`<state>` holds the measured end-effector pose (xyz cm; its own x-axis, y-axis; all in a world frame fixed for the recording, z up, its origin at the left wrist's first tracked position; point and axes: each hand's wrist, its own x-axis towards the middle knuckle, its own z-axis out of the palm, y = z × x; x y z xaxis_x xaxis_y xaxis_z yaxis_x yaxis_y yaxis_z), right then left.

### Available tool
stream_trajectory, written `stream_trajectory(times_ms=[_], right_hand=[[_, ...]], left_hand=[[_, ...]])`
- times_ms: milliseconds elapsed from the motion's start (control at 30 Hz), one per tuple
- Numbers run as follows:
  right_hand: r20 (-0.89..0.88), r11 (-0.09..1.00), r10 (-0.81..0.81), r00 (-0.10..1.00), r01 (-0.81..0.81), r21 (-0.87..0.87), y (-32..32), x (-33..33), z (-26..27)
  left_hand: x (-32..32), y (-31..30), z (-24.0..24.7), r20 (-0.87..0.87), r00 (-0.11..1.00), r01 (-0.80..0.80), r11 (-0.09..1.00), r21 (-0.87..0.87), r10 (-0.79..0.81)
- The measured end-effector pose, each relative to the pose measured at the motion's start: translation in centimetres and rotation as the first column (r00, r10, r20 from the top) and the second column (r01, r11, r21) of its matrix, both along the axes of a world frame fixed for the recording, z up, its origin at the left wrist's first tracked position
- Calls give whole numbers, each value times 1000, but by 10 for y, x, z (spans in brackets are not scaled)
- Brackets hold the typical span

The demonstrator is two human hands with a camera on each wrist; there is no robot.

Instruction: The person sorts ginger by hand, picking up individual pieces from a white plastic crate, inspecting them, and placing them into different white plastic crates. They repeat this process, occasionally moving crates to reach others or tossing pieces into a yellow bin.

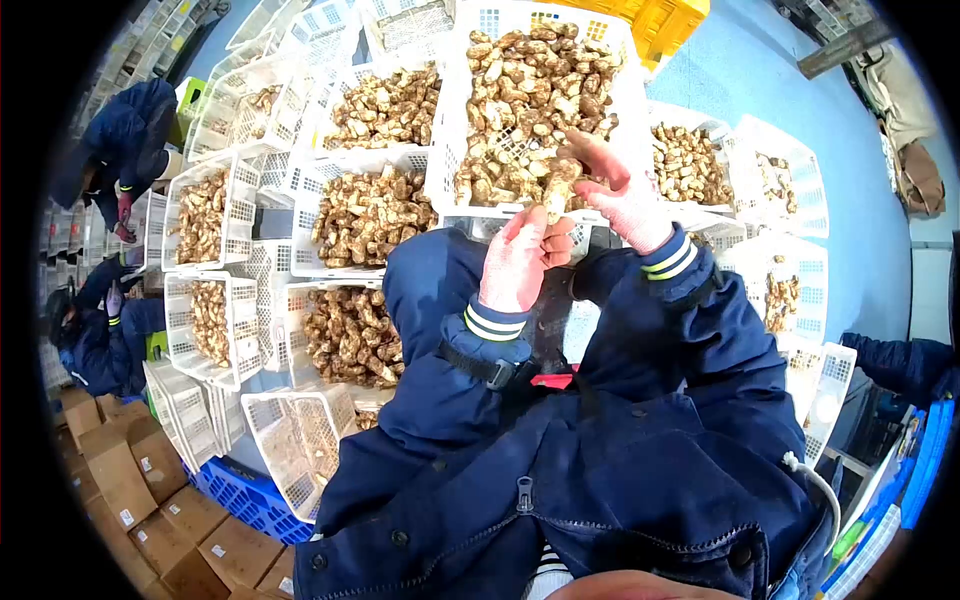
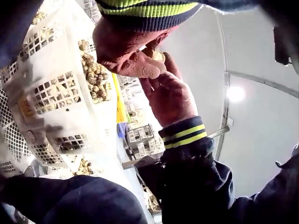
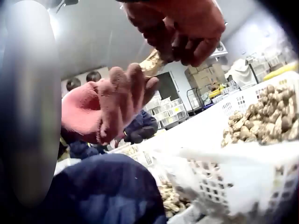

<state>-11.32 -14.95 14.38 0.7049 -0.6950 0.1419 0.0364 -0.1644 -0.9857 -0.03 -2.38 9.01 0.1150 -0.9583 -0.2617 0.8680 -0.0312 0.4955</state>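
Note:
A thick mushroom [image 1: 560, 190], pale with brown patches, is held between my two gloved hands over the near edge of a large white crate [image 1: 447, 150]. My left hand [image 1: 520, 258] pinches its lower end with thumb and fingertips. At its upper end is my right hand [image 1: 628, 195], thumb and fingers around it. From the right wrist, the mushroom [image 3: 152, 64] spans the gap between the left hand [image 3: 110, 105] and the right hand [image 3: 180, 25]. In the left wrist view the fingers of both hands meet and hide most of it. Similar mushrooms [image 1: 540, 85] fill the large crate.
White crates of mushrooms [image 1: 370, 215] stand close on the left, with more crates [image 1: 690, 165] on the right. A yellow crate [image 1: 660, 25] is behind. Two people [image 1: 125, 140] work at far left. Cardboard boxes [image 1: 160, 500] and a blue crate [image 1: 250, 500] lie at lower left.

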Motion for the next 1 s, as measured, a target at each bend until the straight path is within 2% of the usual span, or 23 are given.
stream_trajectory(times_ms=[33, 67, 133, 167, 267, 300, 333, 367, 400, 467, 533, 600, 667, 700, 733, 800, 867, 933, 967, 1000], right_hand=[[196, 966, 61, 979, -107, 236, 5, -2, 0], [229, 913, -35, 973, -62, 404, 17, -5, 0], [341, 770, 78, 937, -274, 576, 26, -10, -7], [316, 764, -9, 949, -197, 615, 32, -10, -11], [392, 745, -5, 920, -258, 615, 26, -12, -20], [399, 738, -28, 917, -250, 626, 26, -12, -17], [309, 771, -37, 950, -169, 614, 25, -12, -20], [302, 775, -69, 951, -139, 616, 24, -14, -23], [325, 763, -33, 945, -186, 619, 24, -14, -24], [317, 773, 43, 947, -232, 590, 21, -14, -26], [364, 736, 63, 929, -289, 612, 21, -15, -23], [373, 742, 65, 926, -295, 603, 22, -14, -19], [447, 731, -9, 895, -300, 614, 25, -14, -17], [642, 596, 44, 766, -536, 598, 25, -18, -15], [642, 595, 42, 765, -535, 599, 25, -19, -13], [468, 630, 86, 879, -412, 658, 25, -21, -6], [534, 645, 97, 840, -462, 609, 20, -19, -19], [442, 629, 34, 896, -363, 688, 23, -20, -13], [407, 650, 57, 912, -344, 678, 21, -21, -10], [354, 644, 18, 935, -282, 711, 21, -20, -10]], left_hand=[[-4, 1, 4, 52, 999, -17, 1000, 7, 16], [-8, 1, 8, 103, 994, -32, 999, 9, 31], [-11, -2, 3, 91, 996, -22, 1000, 22, 20], [-14, -2, 0, 84, 996, -11, 1000, -8, 12], [-14, -1, 4, -21, 999, 30, 999, -43, -31], [-15, -1, 7, -7, 1000, 30, 1000, 4, -30], [-18, -2, 10, 3, 999, 37, 998, 52, -37], [-18, -1, 7, -74, 995, 53, 992, -112, -62], [-25, -2, 19, -32, 999, 38, 998, -54, -39], [-24, -2, 7, -79, 994, 61, 991, -121, -71], [-24, -4, 2, -76, 995, 72, 997, 38, -69], [-18, -4, -4, -43, 996, 80, 993, 86, -77], [-11, -1, -5, -75, 985, 159, 985, 66, -154], [-14, -1, 8, 7, 986, 164, 984, 66, -165], [-14, -2, 4, 7, 986, 165, 984, 68, -166], [-14, -3, -2, -58, 976, 212, 976, 55, -209], [-19, -4, 4, -14, 984, 177, 983, 47, -176], [-23, -9, 11, 55, 980, 177, 963, 203, -192], [-25, -12, 14, 11, 980, 186, 931, 313, -199], [-25, -12, 15, -22, 984, 175, 938, 298, -177]])
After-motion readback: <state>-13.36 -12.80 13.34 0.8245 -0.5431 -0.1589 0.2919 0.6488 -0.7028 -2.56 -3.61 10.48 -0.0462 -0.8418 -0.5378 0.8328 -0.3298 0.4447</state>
